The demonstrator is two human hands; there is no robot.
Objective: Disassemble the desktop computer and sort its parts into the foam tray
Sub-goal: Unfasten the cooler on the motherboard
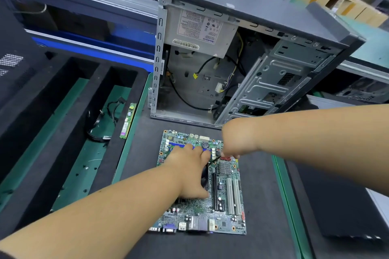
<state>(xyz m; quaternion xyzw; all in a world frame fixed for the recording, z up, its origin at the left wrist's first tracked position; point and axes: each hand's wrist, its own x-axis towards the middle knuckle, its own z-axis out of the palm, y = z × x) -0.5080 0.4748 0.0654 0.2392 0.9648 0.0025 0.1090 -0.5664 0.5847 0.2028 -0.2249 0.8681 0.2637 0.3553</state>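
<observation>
Two hands worked over the motherboard, which lay flat on the dark mat in front of the open case.

From the left: the foam tray already held a RAM stick and a cable bundle. The left hand lay over the cooler fan, fingers curled round it. The right hand pinched a thin black cable near the red ports. Best practice, I judged: steady the board, pull the plug straight, not by the wire.

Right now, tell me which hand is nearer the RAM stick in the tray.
Left. The left hand rests on the motherboard, just right of the RAM stick; the right hand is farther right.
</observation>
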